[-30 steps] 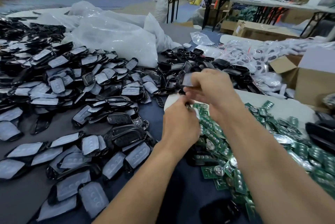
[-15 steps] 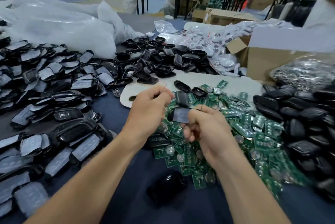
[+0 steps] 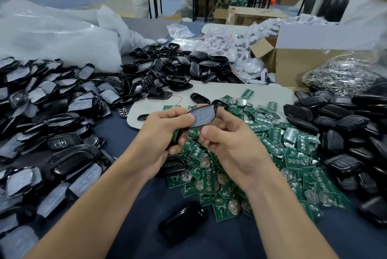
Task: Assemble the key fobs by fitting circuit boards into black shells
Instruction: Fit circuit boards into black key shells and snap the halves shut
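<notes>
Grips a black shell (image 3: 202, 114) in mid-air: pinches one end with the left hand (image 3: 159, 137), curls the right hand (image 3: 236, 147) round the other, just above the heap of green circuit boards (image 3: 272, 149).

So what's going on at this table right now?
A person is putting key fobs together by hand. The left hand pinches one end of a black shell with a grey face, and the right hand grips its other end, above a heap of green circuit boards. Whether a board is in that shell yet can't be seen. A pile of film-covered shells lies on the left and a pile of plain shells on the right.
</notes>
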